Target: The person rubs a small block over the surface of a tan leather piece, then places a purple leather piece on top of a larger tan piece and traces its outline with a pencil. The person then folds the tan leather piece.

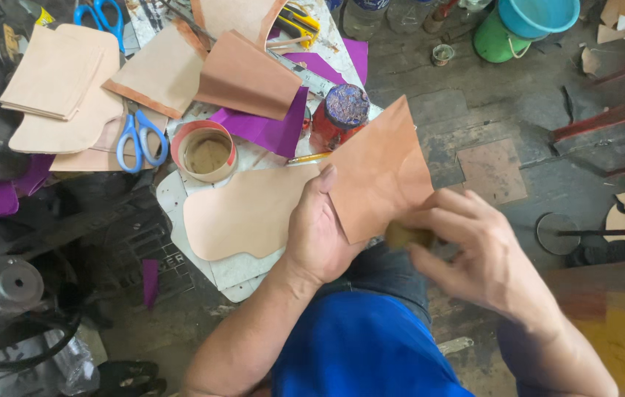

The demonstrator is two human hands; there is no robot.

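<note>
My left hand [320,235] grips a tan leather piece [375,173] by its lower left edge and holds it up over my lap. My right hand [474,250] pinches a small olive-brown pad [408,235] against the leather's lower edge. Below the held piece a larger pale leather cutout [243,213] lies flat on a white board [235,272]. A red can with a glue-crusted purple lid [340,114] stands just behind the held piece.
A red-rimmed open tin [206,151] and blue scissors [140,140] lie left of the can. Stacked leather pieces [62,81], a folded brown piece [246,77] and purple sheets [268,129] cover the back. A sewing machine [26,287] stands left; green and blue buckets [526,26] sit top right.
</note>
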